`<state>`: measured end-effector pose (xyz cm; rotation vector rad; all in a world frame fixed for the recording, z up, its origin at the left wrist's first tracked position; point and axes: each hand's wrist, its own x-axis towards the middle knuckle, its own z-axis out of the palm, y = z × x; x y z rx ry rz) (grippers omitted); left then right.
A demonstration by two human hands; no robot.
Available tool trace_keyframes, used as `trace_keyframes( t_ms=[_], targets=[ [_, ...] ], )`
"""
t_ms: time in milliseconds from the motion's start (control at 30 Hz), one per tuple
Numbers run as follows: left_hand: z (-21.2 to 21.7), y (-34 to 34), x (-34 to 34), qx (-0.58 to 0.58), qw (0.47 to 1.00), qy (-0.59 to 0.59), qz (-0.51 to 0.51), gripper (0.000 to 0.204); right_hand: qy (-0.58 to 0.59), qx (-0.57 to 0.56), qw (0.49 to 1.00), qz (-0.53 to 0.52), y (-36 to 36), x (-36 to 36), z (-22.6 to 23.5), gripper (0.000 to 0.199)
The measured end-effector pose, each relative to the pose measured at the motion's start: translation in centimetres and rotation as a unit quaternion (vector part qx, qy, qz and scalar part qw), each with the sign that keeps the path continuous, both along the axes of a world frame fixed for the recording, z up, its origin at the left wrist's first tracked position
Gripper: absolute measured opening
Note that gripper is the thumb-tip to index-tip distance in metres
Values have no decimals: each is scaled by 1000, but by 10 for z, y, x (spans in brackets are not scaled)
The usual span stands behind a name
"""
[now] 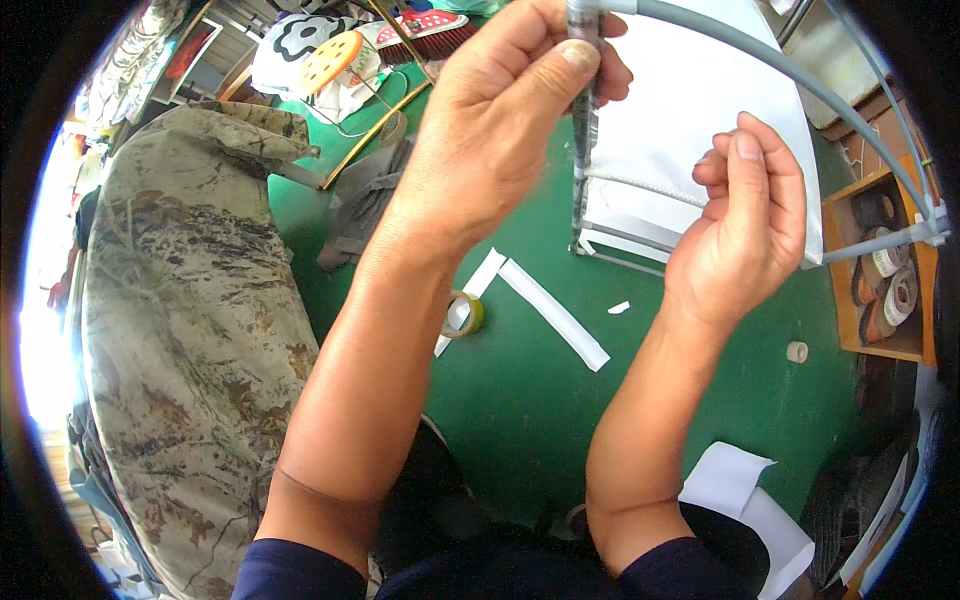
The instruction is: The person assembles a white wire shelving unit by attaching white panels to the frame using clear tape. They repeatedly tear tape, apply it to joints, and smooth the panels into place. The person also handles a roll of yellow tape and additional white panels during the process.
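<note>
My left hand (pixel 500 130) is closed around an upright pole (pixel 582 150) with a mottled grey-black surface, its thumb pressed on the side. The pole joins a frame of grey tubing (pixel 800 75) that curves away to the right. A white sheet (pixel 680 95) is spread behind the pole and tubing. In front of the sheet, my right hand (pixel 740 215) is raised with its fingers curled and thumb against the index finger. Whatever it may pinch is too small to make out. A pale cord-like line (pixel 640 187) runs from the pole toward those fingers.
On the green floor lie a tape roll (pixel 472 314), a white strip (pixel 555 315), a small roll (pixel 797 352) and white paper (pixel 735 480). A camouflage-covered object (pixel 190 330) stands left. A wooden box (pixel 848 285) of spools is at right; a red brush (pixel 430 42) lies far back.
</note>
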<state>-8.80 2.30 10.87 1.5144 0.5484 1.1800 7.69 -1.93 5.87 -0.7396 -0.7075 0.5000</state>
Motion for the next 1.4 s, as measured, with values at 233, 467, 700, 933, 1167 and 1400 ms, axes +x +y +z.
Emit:
trace_keyframes(
  t_ms=[233, 467, 700, 933, 1167, 1400],
  targets=[
    [6, -13, 8, -35, 999, -1, 17, 46, -74, 6, 997, 26, -7, -22, -8, 9],
    [-4, -14, 16, -22, 991, 89, 97, 44, -165, 67, 980, 83, -12, -57, -27, 10],
    [-17, -8, 20, 19, 981, 157, 110, 30, -353, -68, 912, 197, -17, -53, -53, 22],
    [-18, -11, 16, 12, 981, 155, 118, 21, -505, -195, 790, 288, -20, -41, -59, 29],
    [-9, -28, 38, 9, 983, 165, 82, 23, -510, -209, 770, 322, -21, -52, -67, 32],
    [-7, -57, 58, -1, 993, 122, 5, 50, -332, -108, 889, 297, -22, -97, -92, 35]
  ],
)
